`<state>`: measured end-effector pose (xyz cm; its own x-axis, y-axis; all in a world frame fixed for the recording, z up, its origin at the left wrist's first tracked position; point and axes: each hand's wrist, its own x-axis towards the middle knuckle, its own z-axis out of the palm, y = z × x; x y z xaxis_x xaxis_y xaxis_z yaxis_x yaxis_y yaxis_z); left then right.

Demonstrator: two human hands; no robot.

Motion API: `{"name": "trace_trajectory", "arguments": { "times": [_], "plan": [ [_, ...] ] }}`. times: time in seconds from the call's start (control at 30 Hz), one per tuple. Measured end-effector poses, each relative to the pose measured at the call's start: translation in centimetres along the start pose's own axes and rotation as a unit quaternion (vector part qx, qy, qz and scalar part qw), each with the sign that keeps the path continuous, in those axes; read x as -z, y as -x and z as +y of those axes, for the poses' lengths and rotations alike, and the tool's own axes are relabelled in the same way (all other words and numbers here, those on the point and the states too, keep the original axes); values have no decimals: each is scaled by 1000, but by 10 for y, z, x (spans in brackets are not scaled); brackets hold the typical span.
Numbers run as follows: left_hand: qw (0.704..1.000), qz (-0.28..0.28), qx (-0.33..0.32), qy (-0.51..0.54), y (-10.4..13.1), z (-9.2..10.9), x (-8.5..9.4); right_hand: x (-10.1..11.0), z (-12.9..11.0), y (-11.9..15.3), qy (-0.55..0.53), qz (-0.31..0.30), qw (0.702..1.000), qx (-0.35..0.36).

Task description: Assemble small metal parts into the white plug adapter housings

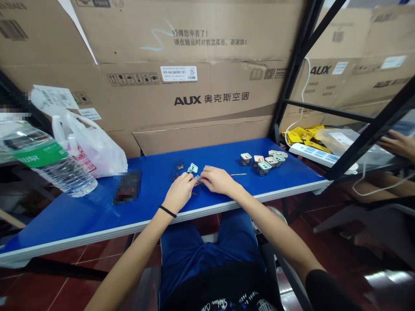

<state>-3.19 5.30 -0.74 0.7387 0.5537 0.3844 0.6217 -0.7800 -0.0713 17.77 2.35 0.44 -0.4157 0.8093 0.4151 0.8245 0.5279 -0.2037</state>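
My left hand [181,188] and my right hand [216,179] meet over the blue table, fingers closed in a pinch. Between their fingertips is a small pale piece [197,178], mostly covered, so its kind cannot be made out. Just beyond the left fingers sits a mint-green square lid-like part [193,168]. Small dark see-through pieces [179,165] lie to its left. A thin metal shaft [239,174] with a red end sticks out to the right of my right hand; whether that hand touches it is hidden.
Several small clear boxes with pastel tops [264,166] stand to the right. On the left are a dark blurred object [127,186], a white plastic bag [87,142] and a tilted water bottle [48,157]. Large cartons [207,116] wall the back. A power strip [319,156] lies past the black post.
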Motion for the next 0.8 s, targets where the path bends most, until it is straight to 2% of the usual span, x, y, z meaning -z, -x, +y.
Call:
{"name": "trace_trajectory", "arguments": {
  "times": [0.13, 0.23, 0.3, 0.37, 0.47, 0.63, 0.73, 0.8],
  "plan": [
    [996, 43, 0, 72, 6, 4, 9, 38, 38, 17, -1, 83, 994, -70],
    [989, 56, -1, 134, 9, 9, 16, 67, 79, 35, 46, 131, 976, -170],
    [985, 56, -1, 164, 7, 12, 20, 78, 100, 40, 103, 95, 955, -261],
    [982, 52, 1, 182, 4, 17, 21, 80, 110, 40, 137, 32, 941, -309],
    [981, 27, 11, 191, -3, 25, 21, 74, 111, 34, 140, -10, 938, -316],
    [981, -7, 42, 189, -6, 38, 23, 68, 97, 26, 94, 3, 951, -293],
    [975, -6, 57, 215, -6, 42, 27, 72, 76, 26, 33, 44, 959, -278],
    [970, 17, 71, 232, -7, 45, 28, 72, 55, 27, -57, 113, 959, -254]
  ]
}}
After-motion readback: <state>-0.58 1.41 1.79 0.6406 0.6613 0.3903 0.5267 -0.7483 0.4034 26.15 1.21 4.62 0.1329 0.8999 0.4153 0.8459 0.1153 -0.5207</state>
